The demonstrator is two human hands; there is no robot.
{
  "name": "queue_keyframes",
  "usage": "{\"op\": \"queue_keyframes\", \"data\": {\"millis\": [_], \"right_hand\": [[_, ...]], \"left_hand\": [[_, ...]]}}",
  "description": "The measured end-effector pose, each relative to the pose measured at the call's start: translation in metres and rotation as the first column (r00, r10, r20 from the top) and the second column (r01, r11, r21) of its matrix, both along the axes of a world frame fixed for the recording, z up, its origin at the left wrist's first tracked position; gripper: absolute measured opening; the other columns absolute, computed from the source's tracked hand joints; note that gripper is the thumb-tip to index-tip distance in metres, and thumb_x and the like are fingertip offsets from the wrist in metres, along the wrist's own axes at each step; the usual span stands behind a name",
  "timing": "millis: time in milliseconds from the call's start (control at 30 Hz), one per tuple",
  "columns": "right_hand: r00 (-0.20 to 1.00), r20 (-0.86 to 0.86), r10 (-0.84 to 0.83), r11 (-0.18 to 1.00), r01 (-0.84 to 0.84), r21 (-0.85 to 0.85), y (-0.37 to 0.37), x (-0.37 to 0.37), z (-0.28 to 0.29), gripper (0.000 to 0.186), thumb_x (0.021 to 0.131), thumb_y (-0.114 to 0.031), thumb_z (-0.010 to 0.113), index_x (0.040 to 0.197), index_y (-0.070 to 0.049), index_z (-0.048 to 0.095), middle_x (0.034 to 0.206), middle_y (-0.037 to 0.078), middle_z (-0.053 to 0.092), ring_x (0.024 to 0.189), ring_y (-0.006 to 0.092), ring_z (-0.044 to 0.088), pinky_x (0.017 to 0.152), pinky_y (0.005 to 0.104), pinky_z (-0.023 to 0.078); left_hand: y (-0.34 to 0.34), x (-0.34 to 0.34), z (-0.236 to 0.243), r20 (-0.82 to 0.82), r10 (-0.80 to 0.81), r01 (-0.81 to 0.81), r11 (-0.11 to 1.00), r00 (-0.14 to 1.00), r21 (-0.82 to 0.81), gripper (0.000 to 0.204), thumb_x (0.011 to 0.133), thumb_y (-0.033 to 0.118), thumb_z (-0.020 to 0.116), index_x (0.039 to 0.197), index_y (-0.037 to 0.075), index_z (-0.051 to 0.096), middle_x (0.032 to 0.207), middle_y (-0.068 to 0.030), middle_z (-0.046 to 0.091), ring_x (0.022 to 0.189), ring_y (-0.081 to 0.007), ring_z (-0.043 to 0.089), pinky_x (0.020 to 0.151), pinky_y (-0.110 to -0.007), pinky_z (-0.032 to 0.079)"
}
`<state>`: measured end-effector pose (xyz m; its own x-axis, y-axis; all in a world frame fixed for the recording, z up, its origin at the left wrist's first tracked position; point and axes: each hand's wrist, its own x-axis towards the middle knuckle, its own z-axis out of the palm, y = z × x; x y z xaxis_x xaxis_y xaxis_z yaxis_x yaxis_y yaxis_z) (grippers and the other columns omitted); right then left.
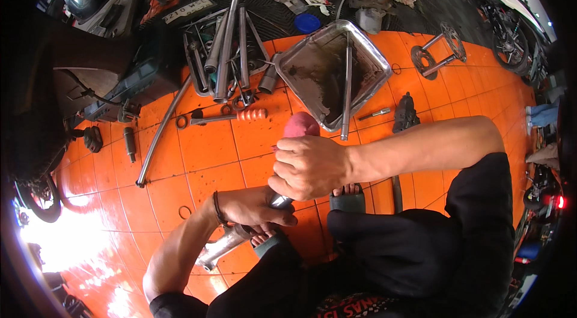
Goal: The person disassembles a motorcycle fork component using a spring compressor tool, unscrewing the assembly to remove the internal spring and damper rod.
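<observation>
My right hand [309,165] is closed around a red cloth [300,125], which bulges out above the fist. Just below it, my left hand [255,205] grips what looks like a motorcycle fork leg. The grey lower casting [223,247] of this leg slants down to the left, past my left wrist. A short piece of shiny tube [280,201] shows between the two hands; whatever the cloth covers is hidden by my right fist. Beyond my hands stands a square metal tray [299,97] with dark, oily liquid in it. A long metal rod [347,80] lies across the tray.
Metal tubes [229,41] and tools are piled left of the tray, near an orange spring-like part [252,115]. A long bar [161,134] lies farther left. Right of the tray are a black tool [406,115] and a two-disc metal stand [428,64]. My feet are close below my hands.
</observation>
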<state>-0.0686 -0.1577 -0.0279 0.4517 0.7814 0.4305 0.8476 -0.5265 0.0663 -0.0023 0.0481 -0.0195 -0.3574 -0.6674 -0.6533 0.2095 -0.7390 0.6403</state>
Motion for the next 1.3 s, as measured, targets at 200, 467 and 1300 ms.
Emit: {"op": "queue_keyframes", "data": {"millis": [200, 467, 1300], "right_hand": [[0.926, -0.333, -0.177, 0.978, 0.127, -0.164, 0.005, 0.0, 0.034, 0.017, 0.081, -0.02, 0.067, 0.072, -0.005, 0.067, 0.067, 0.01, 0.07, 0.066, 0.026, 0.072, 0.066, 0.0401, 0.053], [0.814, -0.578, -0.058, 0.992, 0.114, 0.06, -0.017, -0.02, 0.035, 0.015, 0.081, -0.009, 0.065, 0.07, 0.001, 0.061, 0.071, 0.018, 0.064, 0.075, 0.0324, 0.061, 0.068, 0.0433, 0.05], [0.955, 0.282, 0.089, 0.962, -0.009, -0.274, -0.018, 0.016, 0.103, 0.021, 0.082, -0.026, 0.067, 0.068, -0.012, 0.06, 0.058, -0.002, 0.063, 0.06, 0.0202, 0.068, 0.059, 0.0385, 0.048]], "left_hand": [[0.01, -0.001, 0.017, 0.287, 0.154, -0.113, 0.981, 0.945, -0.157, 0.045, 0.099, 0.045, 0.073, 0.092, 0.001, 0.063, 0.072, -0.005, 0.068, 0.069, -0.0165, 0.071, 0.064, -0.032, 0.056], [-0.001, -0.079, 0.018, 0.734, 0.64, -0.136, 0.767, 0.227, -0.627, 0.029, 0.093, 0.02, 0.075, 0.107, -0.001, 0.062, 0.072, -0.0223, 0.066, 0.066, -0.0438, 0.068, 0.059, -0.049, 0.053], [0.04, 0.018, -0.014, -0.631, -0.007, -0.06, 0.995, 0.775, -0.085, 0.041, 0.098, 0.022, 0.07, 0.07, 0.009, 0.044, 0.057, 0.0005, 0.041, 0.051, -0.0145, 0.042, 0.047, -0.032, 0.031]]}}
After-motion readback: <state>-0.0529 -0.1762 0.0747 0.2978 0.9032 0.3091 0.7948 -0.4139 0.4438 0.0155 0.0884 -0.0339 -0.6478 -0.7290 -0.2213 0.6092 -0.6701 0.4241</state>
